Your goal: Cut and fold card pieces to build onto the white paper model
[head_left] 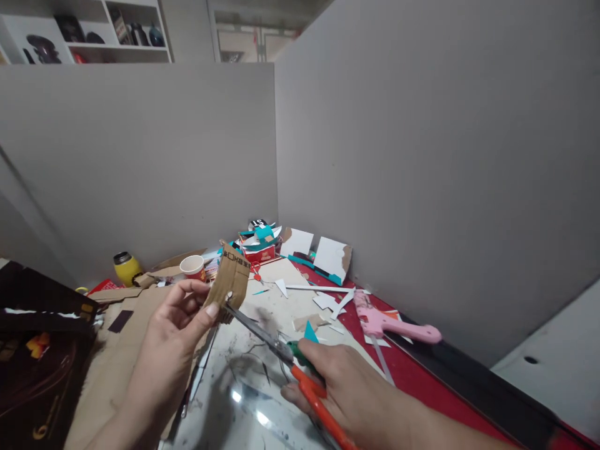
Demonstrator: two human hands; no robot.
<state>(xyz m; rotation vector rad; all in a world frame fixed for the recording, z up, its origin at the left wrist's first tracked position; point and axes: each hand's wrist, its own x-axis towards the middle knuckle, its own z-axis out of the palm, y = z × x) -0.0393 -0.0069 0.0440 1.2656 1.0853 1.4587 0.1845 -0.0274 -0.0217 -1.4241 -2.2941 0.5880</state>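
Between thumb and fingers, my left hand (175, 337) pinches a bent piece of brown cardboard (234, 275) with dark printing near its top. My right hand (344, 381) grips a pair of scissors (265, 337) with an orange and a green handle. The scissors' tips meet the lower part of the cardboard, close to my left thumb. A small whitish spot shows on the cardboard beside the tips. Whether the blades have gone through it I cannot tell.
A pink glue gun (398, 326) lies at the right on the red table cover (412, 375). Paper scraps (323, 301) are scattered mid-table. Behind my left hand stand a paper cup (192, 265) and a yellow bottle (127, 270). Grey partitions (422, 156) rise behind; a dark box (37, 362) stands left.
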